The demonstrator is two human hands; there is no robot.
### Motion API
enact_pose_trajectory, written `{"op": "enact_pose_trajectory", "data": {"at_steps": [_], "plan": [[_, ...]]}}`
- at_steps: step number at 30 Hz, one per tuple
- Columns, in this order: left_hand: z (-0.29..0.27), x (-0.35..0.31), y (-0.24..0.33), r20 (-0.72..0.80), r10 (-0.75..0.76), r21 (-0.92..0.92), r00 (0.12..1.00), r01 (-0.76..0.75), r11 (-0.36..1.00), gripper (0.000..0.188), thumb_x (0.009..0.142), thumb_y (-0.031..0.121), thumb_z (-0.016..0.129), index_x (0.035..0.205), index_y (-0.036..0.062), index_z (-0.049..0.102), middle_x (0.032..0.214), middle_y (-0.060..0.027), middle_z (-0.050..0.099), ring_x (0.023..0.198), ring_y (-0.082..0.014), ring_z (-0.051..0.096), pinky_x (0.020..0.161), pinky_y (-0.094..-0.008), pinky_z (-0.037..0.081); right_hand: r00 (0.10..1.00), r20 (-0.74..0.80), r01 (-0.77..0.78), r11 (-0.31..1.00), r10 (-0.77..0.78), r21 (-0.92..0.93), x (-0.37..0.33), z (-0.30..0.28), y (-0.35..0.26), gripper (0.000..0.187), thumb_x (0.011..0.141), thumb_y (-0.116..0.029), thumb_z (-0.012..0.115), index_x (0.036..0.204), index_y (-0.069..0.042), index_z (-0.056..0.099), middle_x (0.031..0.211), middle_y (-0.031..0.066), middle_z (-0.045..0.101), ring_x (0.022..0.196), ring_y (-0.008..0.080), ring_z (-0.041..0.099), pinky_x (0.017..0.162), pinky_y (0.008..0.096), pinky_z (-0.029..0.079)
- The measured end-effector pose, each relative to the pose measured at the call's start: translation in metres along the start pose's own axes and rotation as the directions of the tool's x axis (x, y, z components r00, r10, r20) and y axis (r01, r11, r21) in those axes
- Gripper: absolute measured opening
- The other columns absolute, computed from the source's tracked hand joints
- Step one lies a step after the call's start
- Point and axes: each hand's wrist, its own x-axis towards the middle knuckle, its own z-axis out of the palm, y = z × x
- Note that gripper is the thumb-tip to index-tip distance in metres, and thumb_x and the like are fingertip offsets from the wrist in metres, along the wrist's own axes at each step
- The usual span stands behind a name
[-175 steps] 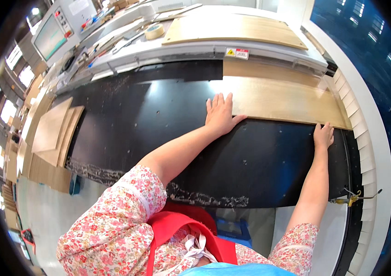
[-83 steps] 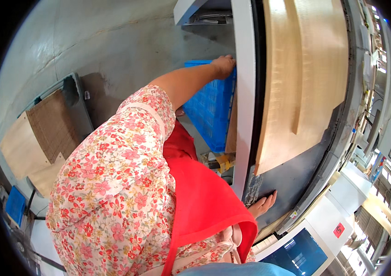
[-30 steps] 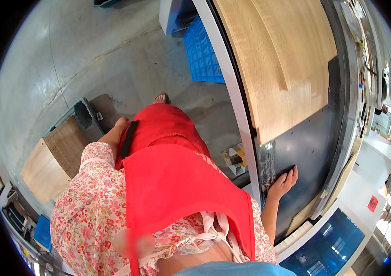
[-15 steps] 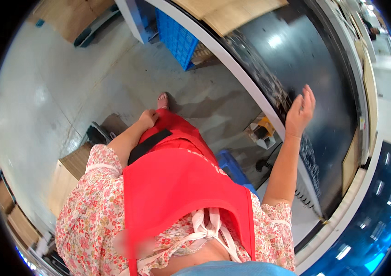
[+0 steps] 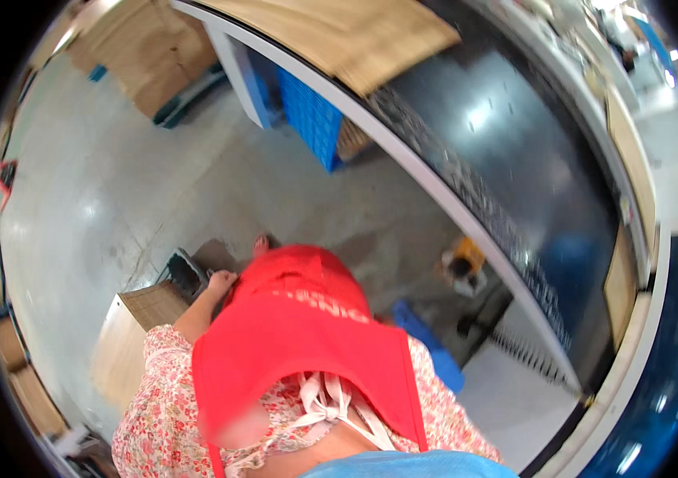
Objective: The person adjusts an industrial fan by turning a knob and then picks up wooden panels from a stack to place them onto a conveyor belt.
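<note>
At the far left rim, brown stacked boards (image 5: 5, 342) are seen along the edge of a smooth grey concrete floor (image 5: 76, 215), on which patches of light are reflected. Farther in, a pale-topped stack of wood boards (image 5: 112, 346) is set beside a dark green bin (image 5: 185, 269); in the upper left, a larger stack of brown boards (image 5: 143, 56) is carried by a dark green base (image 5: 189, 97). The left hand (image 5: 222, 281) is held just beside the bin and the red apron (image 5: 299, 342), its fingers apparently curled; it is blurred, and whether anything is pinched cannot be told. The right hand is not shown, so its state cannot be told. Beyond the apron, a blue slatted crate (image 5: 307, 115) is placed beneath the worktable, whose pale frame (image 5: 410, 147) is bent into an arc by the lens. On the worktable, a wood panel (image 5: 339, 36) is laid flat across the upper end of the black surface (image 5: 506, 131), which is glossy and streaked with pale scuffs along its near edge. Below are seen a blue stool (image 5: 430, 346), a small carton (image 5: 464, 279) with something yellow, and a coiled black cable (image 5: 526, 357). The far right is filled by a shiny blue panel (image 5: 666, 342), in which lights are mirrored.
</note>
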Motion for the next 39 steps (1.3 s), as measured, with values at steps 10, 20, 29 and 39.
{"op": "enact_pose_trajectory", "data": {"at_steps": [10,20,29,39], "plan": [[-0.027,0.009,-0.046,-0.197,-0.184,-0.292,0.963,0.121,0.949,0.027,0.080,0.033,0.065,0.089,0.0080,0.071,0.085,-0.0169,0.067,0.081,-0.0309,0.065,0.074,-0.0397,0.050,0.986,-0.143,0.072,0.988,-0.091,-0.134,0.038,-0.143,-0.177,0.039,0.084,-0.028,0.051,0.110,0.000,0.058,0.109,0.0228,0.059,0.101,0.0398,0.056,0.087,0.0447,0.045],[-0.182,0.050,-0.132,-0.120,-0.323,-0.332,0.939,0.268,0.904,0.032,0.080,0.032,0.059,0.092,0.0040,0.069,0.086,-0.0193,0.067,0.086,-0.0331,0.065,0.077,-0.0400,0.050,0.646,-0.279,0.650,0.704,-0.711,-0.287,0.134,-0.220,-0.512,0.042,0.084,-0.025,0.056,0.113,0.005,0.055,0.107,0.0241,0.060,0.099,0.0380,0.058,0.082,0.0418,0.047],[-0.328,0.129,-0.101,-0.365,-0.238,-0.380,0.900,0.089,0.921,0.031,0.082,0.029,0.056,0.096,0.0023,0.067,0.090,-0.0202,0.066,0.087,-0.0340,0.064,0.077,-0.0398,0.050,0.220,0.006,0.828,0.184,-0.975,-0.530,0.133,-0.322,-0.840,0.045,0.084,-0.021,0.056,0.123,-0.001,0.046,0.122,0.0205,0.050,0.114,0.0375,0.048,0.094,0.0442,0.042],[-0.431,0.230,-0.033,-0.324,-0.221,-0.484,0.920,0.039,0.874,0.037,0.086,0.030,0.056,0.109,0.0020,0.063,0.101,-0.0188,0.066,0.095,-0.0315,0.063,0.085,-0.0374,0.047,0.194,-0.002,0.580,0.116,-0.981,-0.806,0.111,-0.551,-1.060,0.037,0.085,-0.030,0.054,0.111,-0.004,0.051,0.116,0.0159,0.055,0.111,0.0340,0.051,0.090,0.0470,0.044]]}}
